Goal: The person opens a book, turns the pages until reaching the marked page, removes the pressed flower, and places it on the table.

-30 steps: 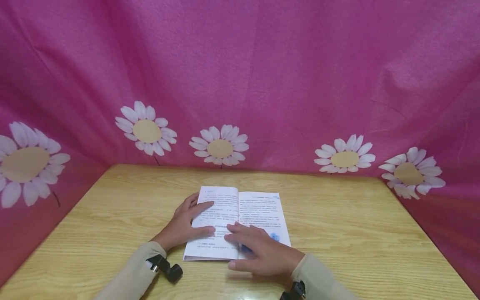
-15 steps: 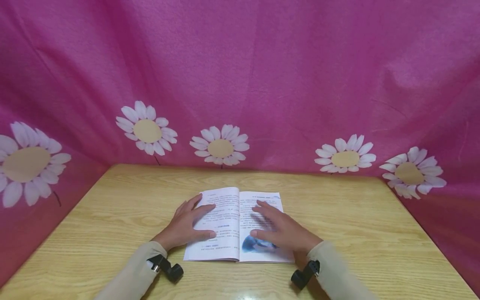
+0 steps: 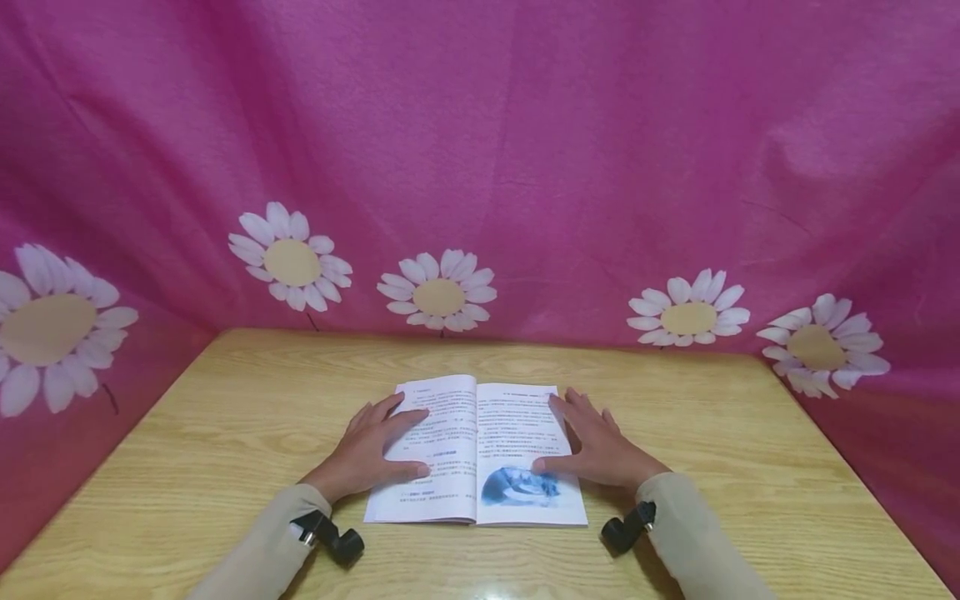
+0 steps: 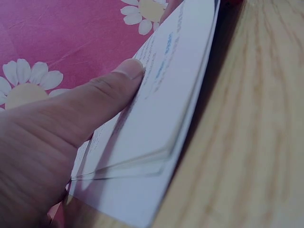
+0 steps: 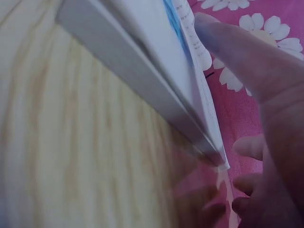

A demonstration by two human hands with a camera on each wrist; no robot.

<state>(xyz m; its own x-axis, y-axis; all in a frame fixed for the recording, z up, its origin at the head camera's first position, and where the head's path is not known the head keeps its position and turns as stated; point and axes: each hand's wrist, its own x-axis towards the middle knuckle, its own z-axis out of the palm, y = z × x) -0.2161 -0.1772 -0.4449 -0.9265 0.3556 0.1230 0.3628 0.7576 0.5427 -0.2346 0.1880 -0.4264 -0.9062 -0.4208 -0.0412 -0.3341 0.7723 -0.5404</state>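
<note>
An open book [image 3: 453,396] lies on the wooden table, text on both pages and a blue picture [image 3: 510,487] low on the right page. My left hand [image 3: 363,450] rests at its left edge, fingers spread, with the thumb [image 4: 118,80] laid on the left page. At the opposite edge, my right hand [image 3: 607,450] is spread beside the right page, its thumb over the blue picture in the head view. In the right wrist view this hand's thumb [image 5: 247,57] stands out over the page, and the fingers extend past the book's edge.
The light wooden table [image 3: 720,467] carries the book near its front. Behind it and at both sides hangs a pink cloth [image 3: 525,167] printed with large white daisies. A small black camera sits on each wrist, the left camera [image 3: 337,540] near the book's front corner.
My right hand has swept from the middle of the book across the right page to its right edge, uncovering the blue picture. My left hand has stayed on the left page.
</note>
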